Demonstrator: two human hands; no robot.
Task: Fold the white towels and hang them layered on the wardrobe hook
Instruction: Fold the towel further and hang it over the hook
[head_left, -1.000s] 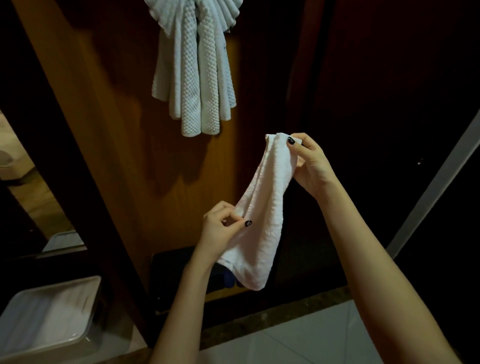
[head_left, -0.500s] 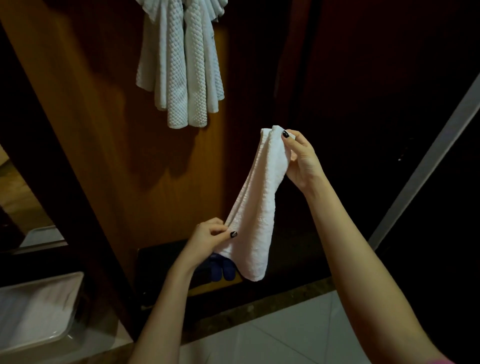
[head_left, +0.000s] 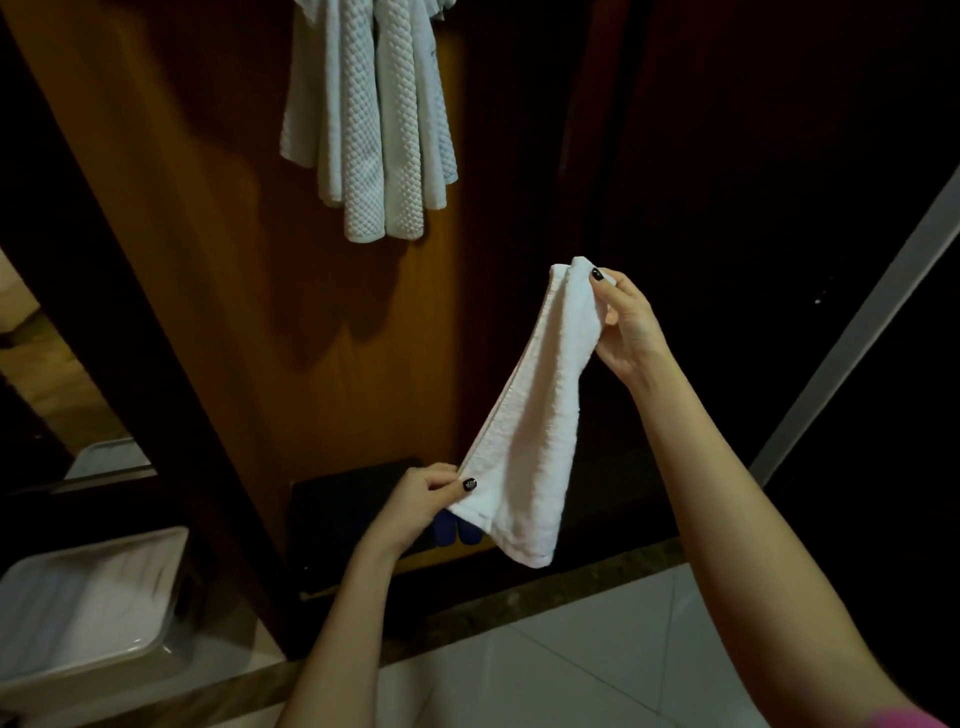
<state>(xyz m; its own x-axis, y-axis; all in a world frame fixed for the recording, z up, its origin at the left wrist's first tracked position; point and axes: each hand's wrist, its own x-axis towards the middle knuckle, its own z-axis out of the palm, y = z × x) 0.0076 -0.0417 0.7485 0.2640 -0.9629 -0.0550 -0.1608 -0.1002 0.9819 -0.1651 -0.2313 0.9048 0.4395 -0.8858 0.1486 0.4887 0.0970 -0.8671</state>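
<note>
Fingers (head_left: 621, 293) pinching the towel (head_left: 535, 415) have drawn apart.

Hung towels (head_left: 369, 119), tops beyond upper edge.

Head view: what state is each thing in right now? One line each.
Held towel: folded into a narrow strip, stretched between both hands, not hung.
Hung towels: hanging in folds against the wardrobe panel.
Left hand: pinches the held towel's lower edge.
Right hand: pinches its top end.
Bin: open-topped; contents unclear.
</note>
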